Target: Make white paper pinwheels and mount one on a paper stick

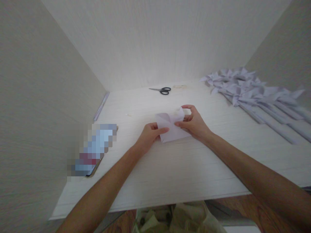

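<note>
A small white sheet of paper [171,131] is held up just over the middle of the table, its upper edge curling. My left hand [151,134] pinches its left side, with the thumb across the front and the fingers behind. On the right side, my right hand [191,122] grips the paper between thumb and fingers, one finger reaching to the raised top corner. Most fingers of both hands are partly hidden behind the sheet.
Black-handled scissors [162,90] lie near the back wall. Several white paper pinwheels [239,85] on rolled paper sticks are piled at right. A rolled paper stick [101,106] rests by the left wall, and a blurred-out phone [97,147] lies at left on the white table [170,174].
</note>
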Demonstrator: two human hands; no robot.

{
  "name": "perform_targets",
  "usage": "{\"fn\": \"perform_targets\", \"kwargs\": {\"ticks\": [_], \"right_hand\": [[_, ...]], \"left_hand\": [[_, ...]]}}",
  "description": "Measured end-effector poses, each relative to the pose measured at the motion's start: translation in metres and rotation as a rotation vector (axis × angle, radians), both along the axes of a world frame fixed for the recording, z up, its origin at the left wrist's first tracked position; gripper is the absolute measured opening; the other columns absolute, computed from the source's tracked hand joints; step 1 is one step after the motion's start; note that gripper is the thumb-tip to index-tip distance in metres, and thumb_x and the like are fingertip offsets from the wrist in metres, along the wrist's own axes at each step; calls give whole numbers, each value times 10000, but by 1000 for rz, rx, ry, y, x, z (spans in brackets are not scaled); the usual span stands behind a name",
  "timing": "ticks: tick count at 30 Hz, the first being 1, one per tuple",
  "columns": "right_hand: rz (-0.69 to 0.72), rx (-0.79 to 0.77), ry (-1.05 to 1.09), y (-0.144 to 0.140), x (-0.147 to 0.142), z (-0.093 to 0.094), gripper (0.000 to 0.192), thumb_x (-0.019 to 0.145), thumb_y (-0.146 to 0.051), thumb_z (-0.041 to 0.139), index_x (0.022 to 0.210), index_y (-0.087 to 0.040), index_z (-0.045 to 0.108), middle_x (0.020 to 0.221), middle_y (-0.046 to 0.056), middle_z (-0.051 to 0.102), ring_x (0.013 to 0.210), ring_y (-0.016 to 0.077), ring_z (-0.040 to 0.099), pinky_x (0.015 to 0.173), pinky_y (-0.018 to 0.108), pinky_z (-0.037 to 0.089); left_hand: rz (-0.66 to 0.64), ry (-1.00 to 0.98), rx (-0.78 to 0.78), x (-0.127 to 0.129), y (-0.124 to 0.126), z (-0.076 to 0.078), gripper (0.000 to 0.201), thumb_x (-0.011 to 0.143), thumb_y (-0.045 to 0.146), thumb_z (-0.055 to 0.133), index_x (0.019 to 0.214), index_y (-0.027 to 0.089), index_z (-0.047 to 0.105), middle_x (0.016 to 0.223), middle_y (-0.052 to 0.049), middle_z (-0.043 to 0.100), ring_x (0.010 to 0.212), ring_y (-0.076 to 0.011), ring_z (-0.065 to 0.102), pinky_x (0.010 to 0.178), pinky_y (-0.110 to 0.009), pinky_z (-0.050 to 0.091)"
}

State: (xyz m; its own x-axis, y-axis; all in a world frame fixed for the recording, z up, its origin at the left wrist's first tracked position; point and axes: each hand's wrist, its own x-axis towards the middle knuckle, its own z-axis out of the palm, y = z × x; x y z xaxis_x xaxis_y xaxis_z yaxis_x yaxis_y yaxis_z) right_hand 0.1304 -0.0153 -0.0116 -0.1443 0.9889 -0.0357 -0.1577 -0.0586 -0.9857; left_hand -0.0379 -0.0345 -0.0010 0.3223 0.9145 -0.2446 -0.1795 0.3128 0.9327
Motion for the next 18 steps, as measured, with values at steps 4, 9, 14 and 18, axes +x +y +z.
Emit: {"fn": "perform_targets", "kwargs": {"ticks": [4,9,14,18], "right_hand": [[208,-62,-70,4,12,3,676,491,-169,712,1034,-247,316,594,-79,581,459,107,550,466,242,460],[385,-66,-130,2,17,8,677,504,-118,707,1058,-231,334,647,-67,591,501,92,562,469,204,455],[573,-39,-226,-2,17,15,733,543,-101,689,1134,-231,274,621,-72,592,495,82,547,445,173,427],[580,-1,-304,-5,16,18,754,552,-96,681,1164,-232,261,536,-107,529,446,64,503,389,138,371]], "left_hand": [[-52,-51,-58,-1,1,9,224,605,246,631,755,80,641,724,-81,655,626,-134,586,636,-262,462],[-95,-11,-83,-3,2,12,245,620,299,612,724,79,641,674,-63,632,611,-133,565,600,-254,443],[-201,171,-69,-4,1,13,245,600,332,625,614,87,629,557,-30,592,490,-90,499,491,-209,350],[-263,389,-32,0,-2,12,218,563,315,643,603,102,626,532,-15,580,468,-94,488,470,-213,314]]}}
